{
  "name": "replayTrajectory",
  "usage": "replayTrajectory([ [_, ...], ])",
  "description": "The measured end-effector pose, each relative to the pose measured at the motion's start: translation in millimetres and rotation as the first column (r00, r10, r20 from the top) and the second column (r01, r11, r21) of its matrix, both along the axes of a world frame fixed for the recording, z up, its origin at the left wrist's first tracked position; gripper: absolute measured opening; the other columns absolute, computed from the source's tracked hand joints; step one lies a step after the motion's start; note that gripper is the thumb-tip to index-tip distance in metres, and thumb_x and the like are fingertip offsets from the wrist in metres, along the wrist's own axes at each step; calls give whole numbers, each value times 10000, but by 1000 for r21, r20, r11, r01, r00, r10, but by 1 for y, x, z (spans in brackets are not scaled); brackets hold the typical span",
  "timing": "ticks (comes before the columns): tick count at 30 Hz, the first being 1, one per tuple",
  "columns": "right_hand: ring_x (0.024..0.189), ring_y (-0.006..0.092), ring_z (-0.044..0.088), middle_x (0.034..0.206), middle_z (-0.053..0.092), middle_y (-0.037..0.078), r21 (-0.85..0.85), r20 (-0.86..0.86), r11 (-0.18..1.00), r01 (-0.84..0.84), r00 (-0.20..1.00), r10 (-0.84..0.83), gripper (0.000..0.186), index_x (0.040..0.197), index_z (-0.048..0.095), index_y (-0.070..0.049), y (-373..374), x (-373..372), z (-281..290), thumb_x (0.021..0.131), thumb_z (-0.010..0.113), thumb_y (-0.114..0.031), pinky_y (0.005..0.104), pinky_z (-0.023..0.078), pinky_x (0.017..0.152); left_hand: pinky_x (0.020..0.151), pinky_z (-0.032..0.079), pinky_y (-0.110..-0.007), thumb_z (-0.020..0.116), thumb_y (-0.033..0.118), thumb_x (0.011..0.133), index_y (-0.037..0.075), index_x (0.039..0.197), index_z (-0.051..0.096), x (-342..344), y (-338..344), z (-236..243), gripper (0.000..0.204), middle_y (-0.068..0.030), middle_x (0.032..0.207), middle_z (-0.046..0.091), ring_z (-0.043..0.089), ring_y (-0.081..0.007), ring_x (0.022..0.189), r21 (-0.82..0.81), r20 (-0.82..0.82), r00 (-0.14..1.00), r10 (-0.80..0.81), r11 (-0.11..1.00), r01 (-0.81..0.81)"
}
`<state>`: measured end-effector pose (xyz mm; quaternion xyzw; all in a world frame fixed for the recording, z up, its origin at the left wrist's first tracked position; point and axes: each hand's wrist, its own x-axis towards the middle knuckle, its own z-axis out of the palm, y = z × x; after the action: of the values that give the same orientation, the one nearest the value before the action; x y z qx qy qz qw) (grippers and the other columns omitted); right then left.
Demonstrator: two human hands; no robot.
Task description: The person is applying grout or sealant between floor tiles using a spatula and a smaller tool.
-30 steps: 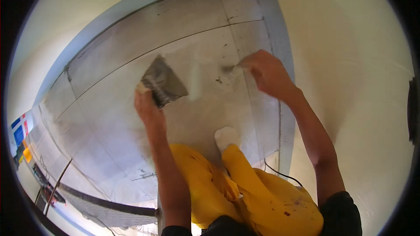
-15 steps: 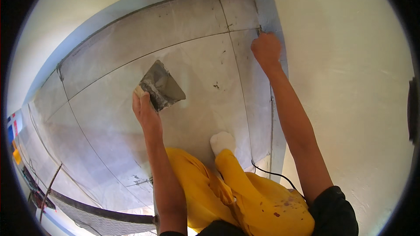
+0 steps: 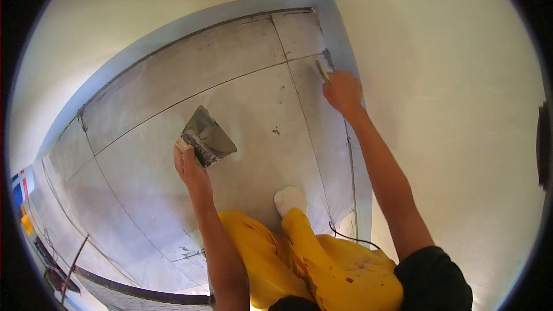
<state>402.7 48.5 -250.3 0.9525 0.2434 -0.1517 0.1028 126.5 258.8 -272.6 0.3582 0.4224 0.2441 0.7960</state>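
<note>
My left hand [image 3: 194, 168] is closed round the pale handle of a square, grout-smeared scraper [image 3: 218, 143], its flat face turned up over the floor tiles. Wet grey material lies on that blade. Over at the right, my right hand [image 3: 344, 91] grips a small narrow tool, perhaps a putty knife [image 3: 322, 71], whose yellowish end pokes out past the fingers; the rest of it is hidden. Just beyond its tip, a dark grout patch [image 3: 327, 56] marks where a tile joint meets the wall base.
Large grey floor tiles [image 3: 230, 103] with dark joints spread ahead, bordered by a blue-grey wall band [image 3: 340, 34]. A cream wall [image 3: 449, 109] rises close on the right. My white-socked foot [image 3: 290, 200] rests on the tiles. A black cable [image 3: 354, 238] lies behind it; a dark-rimmed curved edge [image 3: 144, 294] sits lower left.
My right hand has drawn back from the joint at the wall, bringing its tool and the dark grout patch into sight. The left hand still holds the scraper; the view has shifted slightly.
</note>
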Motion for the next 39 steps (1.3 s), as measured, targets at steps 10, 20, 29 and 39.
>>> replayTrajectory([
  [10, 765, 370, 613, 886, 546, 235, 94, 250, 992, 86, 962, -107, 152, 762, 623, 48, 0, -23, -10, 730, 553, -83, 447, 515, 634, 774, 419, -264, 433, 134, 871, 25, 1082, 494, 6, -4, 4, 246, -38, 966, 528, 508, -127, 870, -16, -91, 996, 1, 1000, -2],
  [20, 878, 344, 614, 1005, 520, 292, -78, 254, 979, 188, 953, -163, 223, 929, 604, 48, 14, -4, -50, 758, 575, -93, 398, 532, 701, 767, 402, -256, 415, 120, 872, 25, 1049, 500, 13, -10, 11, 217, -33, 940, 527, 496, -118, 853, -28, -28, 999, -21, 999, 20],
  [29, 870, 288, 571, 921, 594, 115, 351, -176, 924, -153, 958, 226, 253, 960, 631, -53, 1, -72, 45, 724, 549, -15, 367, 473, 735, 700, 453, -307, 450, 155, 879, -11, 1049, 520, 12, -21, 21, 248, -83, 957, 532, 520, -168, 843, 29, -275, 908, -315, 942, 335],
  [39, 861, 262, 545, 955, 625, 50, 642, -36, 646, -413, 825, 564, 383, 927, 661, -83, 15, -111, 74, 617, 580, 128, 341, 479, 749, 582, 497, -311, 460, 171, 875, -19, 971, 484, 34, -46, 37, 215, -93, 799, 546, 532, -172, 749, 120, -286, 809, -514, 818, 562],
])
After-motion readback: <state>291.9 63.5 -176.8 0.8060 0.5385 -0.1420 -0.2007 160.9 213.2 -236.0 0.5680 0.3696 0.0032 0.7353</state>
